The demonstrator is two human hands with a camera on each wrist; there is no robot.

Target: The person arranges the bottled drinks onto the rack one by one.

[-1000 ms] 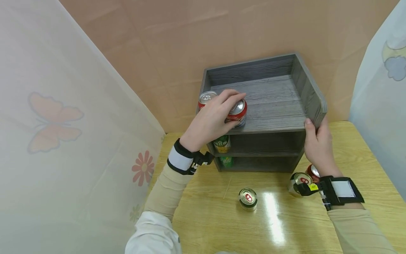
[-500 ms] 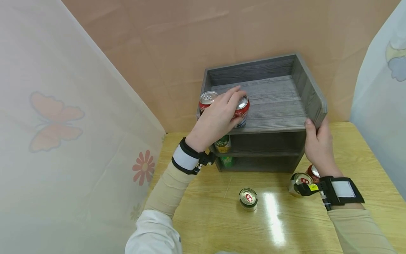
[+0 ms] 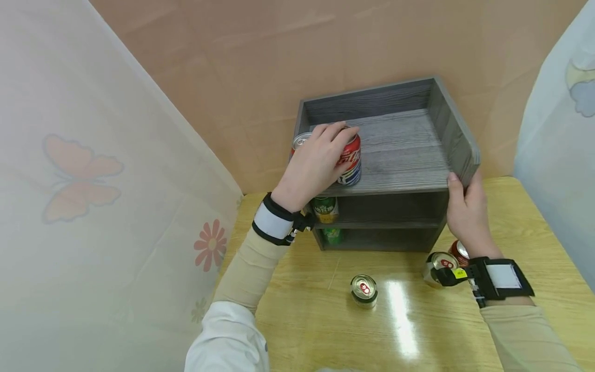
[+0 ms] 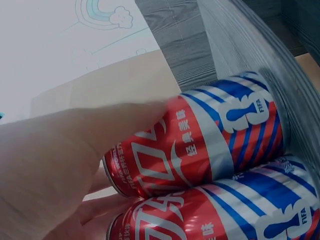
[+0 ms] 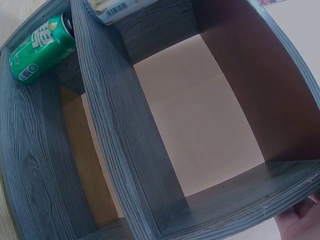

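Note:
My left hand (image 3: pixel 316 168) grips a red cola can (image 3: pixel 351 163) that stands upright at the front of the top of a grey wooden shelf unit (image 3: pixel 400 150). In the left wrist view the thumb lies across the gripped can (image 4: pixel 200 145), and fingers reach in between it and a second cola can (image 4: pixel 235 210) close beside it. That second can's lid (image 3: pixel 301 138) shows at the unit's left side in the head view, partly hidden by the hand. My right hand (image 3: pixel 468 217) holds the unit's right side panel by its front edge, thumb in front.
A green-and-gold can (image 3: pixel 326 209) stands on the middle shelf and a green can (image 5: pixel 42 47) on the bottom one, both at the left. A gold-topped can (image 3: pixel 364 290) stands on the table; another gold-topped can (image 3: pixel 440 264) and a red can (image 3: pixel 460 252) stand near the right wrist.
My left hand has shifted slightly on the top shelf, and the can in it, tilted before, now stands upright a little further left. The right hand has kept its place.

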